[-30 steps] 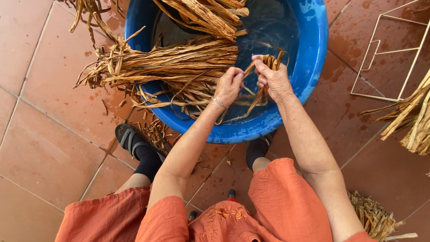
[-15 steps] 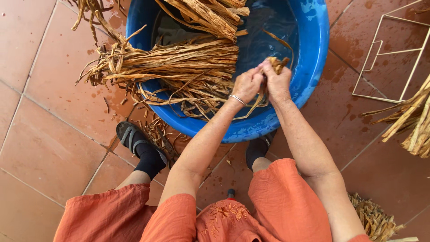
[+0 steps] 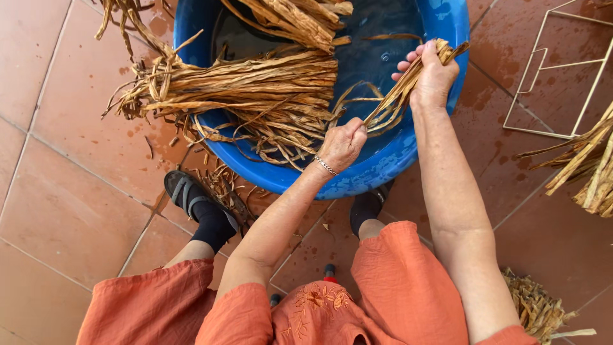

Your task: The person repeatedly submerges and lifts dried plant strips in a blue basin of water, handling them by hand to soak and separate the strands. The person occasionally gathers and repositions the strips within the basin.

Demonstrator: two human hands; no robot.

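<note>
Terracotta floor tiles (image 3: 70, 211), wet and speckled near the tub, fill the view, and a round blue plastic basin (image 3: 389, 160) holding dark water sits on them just in front of the seated person's knees. Over the basin's near side, the right hand (image 3: 434, 73) is closed around the upper end of a small bunch of tan dried leaf strips (image 3: 389, 105), while the left hand (image 3: 341, 145), a thin bracelet at its wrist, pinches the lower end with fingers pressed together; held between the two hands, the bunch runs taut and slanted above the water, likely so the strips stay aligned. Across the basin's left rim lies a thick bundle of the same strips (image 3: 242, 86), ends trailing onto the tiles, and another sheaf (image 3: 294, 16) rests at the far rim. Right of the basin stand a thin wire frame (image 3: 555, 70) and a further pile of strips (image 3: 587, 166). Sandalled feet (image 3: 191, 201) rest below the basin.
</note>
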